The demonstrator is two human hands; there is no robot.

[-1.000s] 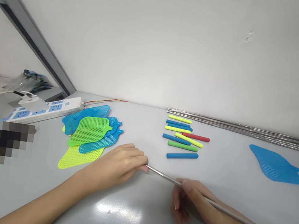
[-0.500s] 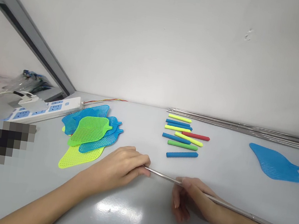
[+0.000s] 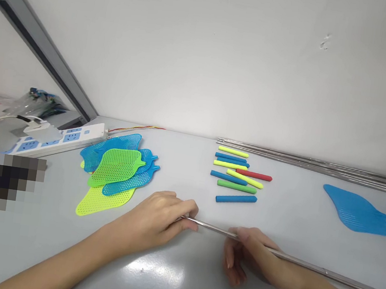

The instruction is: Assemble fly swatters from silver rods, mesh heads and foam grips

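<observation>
A thin metal telescopic rod (image 3: pixel 215 228) runs from the table's middle out past the right edge of the view. My left hand (image 3: pixel 165 214) is closed around its narrow end, with the tip hidden in the fingers. Further along, my right hand (image 3: pixel 253 253) grips the rod between thumb and forefinger, its other fingers curled below. Beyond my hands lie several coloured plastic handle sleeves, among them a blue one (image 3: pixel 236 199), a green one (image 3: pixel 236 186) and a red one (image 3: pixel 254 175). To the left, perforated leaf-shaped fly swatter heads are piled, a green one (image 3: pixel 118 167) on top.
Several metal rods (image 3: pixel 312 163) lie along the wall at the back right. A blue swatter head (image 3: pixel 357 213) on a rod rests at the right. A white power strip (image 3: pixel 88 133) with plugs and a cable stands at the left, beside a grey metal frame (image 3: pixel 46 40).
My left hand has shifted very slightly along the rod to the right. The rod's right part sits a little higher in view. Both hands keep their hold.
</observation>
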